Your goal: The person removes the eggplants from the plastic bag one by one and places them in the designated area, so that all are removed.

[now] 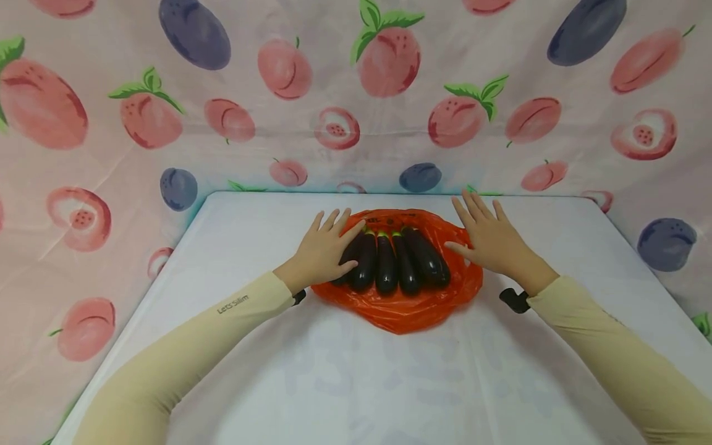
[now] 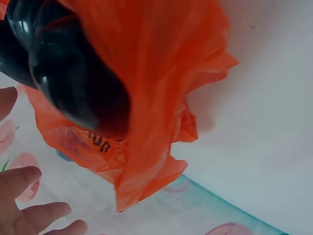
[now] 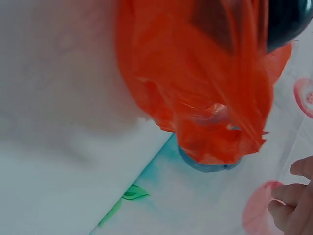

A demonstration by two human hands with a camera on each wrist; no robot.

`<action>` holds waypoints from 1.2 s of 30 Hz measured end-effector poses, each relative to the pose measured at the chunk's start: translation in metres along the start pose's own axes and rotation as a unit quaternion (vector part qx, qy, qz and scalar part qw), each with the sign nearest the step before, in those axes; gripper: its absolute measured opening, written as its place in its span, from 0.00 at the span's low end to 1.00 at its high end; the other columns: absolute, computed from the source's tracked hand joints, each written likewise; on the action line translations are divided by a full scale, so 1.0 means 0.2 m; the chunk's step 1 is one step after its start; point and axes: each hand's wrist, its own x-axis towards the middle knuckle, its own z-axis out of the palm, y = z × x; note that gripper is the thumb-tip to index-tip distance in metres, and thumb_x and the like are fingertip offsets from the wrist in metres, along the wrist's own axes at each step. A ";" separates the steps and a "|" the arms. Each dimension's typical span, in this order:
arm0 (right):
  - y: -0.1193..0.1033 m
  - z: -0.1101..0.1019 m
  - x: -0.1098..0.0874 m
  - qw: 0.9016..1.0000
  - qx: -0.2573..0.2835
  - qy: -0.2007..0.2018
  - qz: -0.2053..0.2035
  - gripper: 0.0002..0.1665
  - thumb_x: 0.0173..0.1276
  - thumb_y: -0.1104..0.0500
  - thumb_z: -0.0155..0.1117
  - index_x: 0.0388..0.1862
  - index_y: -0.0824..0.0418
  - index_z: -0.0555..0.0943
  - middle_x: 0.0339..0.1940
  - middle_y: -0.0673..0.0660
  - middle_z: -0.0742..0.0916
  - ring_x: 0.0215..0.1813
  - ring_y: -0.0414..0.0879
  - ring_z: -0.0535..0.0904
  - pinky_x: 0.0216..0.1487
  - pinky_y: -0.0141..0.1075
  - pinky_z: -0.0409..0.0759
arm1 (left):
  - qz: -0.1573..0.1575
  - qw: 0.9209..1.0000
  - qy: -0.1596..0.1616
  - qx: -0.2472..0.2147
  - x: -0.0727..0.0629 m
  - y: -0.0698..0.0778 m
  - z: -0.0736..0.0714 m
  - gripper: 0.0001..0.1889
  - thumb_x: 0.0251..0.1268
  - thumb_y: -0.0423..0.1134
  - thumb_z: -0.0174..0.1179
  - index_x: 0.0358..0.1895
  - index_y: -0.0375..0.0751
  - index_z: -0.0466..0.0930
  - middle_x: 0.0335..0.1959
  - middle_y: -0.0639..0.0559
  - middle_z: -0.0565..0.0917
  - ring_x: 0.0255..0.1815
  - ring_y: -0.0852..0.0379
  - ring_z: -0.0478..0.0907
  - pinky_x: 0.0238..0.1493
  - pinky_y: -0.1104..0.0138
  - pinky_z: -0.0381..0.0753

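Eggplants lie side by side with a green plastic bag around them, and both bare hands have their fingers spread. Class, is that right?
Not quite: the plastic bag is orange-red, not green, as the head view shows. The eggplants do lie side by side, and both the left hand and right hand have fingers spread.

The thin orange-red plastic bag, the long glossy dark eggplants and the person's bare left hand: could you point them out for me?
Orange-red plastic bag (image 1: 398, 314): head view, bare front part.
Dark eggplants (image 1: 386, 266): head view, body of a middle one.
Left hand (image 1: 321, 250): head view, its back.
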 end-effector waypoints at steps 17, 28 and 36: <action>0.03 0.06 -0.05 1.000 0.011 -0.013 0.018 0.48 0.67 0.45 0.57 0.72 0.73 0.51 0.73 0.73 0.59 0.74 0.66 0.52 0.71 0.66 0.47 | -0.026 0.999 -0.020 -0.005 -0.03 0.03 0.03 0.35 0.64 0.55 0.55 0.70 0.39 0.61 0.68 0.40 0.66 0.67 0.42 0.64 0.70 0.53 0.63; 0.06 0.13 -0.07 0.998 -0.014 -0.035 0.058 0.49 0.68 0.39 0.52 0.70 0.76 0.55 0.71 0.75 0.60 0.74 0.68 0.52 0.70 0.67 0.46 | -0.038 0.999 -0.033 -0.009 -0.01 0.05 0.04 0.34 0.65 0.55 0.54 0.68 0.36 0.64 0.65 0.39 0.70 0.66 0.41 0.66 0.68 0.53 0.66; 0.06 0.12 -0.09 0.996 -0.005 -0.055 0.068 0.49 0.67 0.38 0.51 0.69 0.76 0.56 0.71 0.75 0.61 0.73 0.68 0.52 0.70 0.67 0.45 | -0.050 0.998 -0.027 -0.003 -0.01 0.04 0.05 0.34 0.65 0.54 0.54 0.67 0.34 0.63 0.64 0.39 0.71 0.64 0.43 0.67 0.67 0.54 0.67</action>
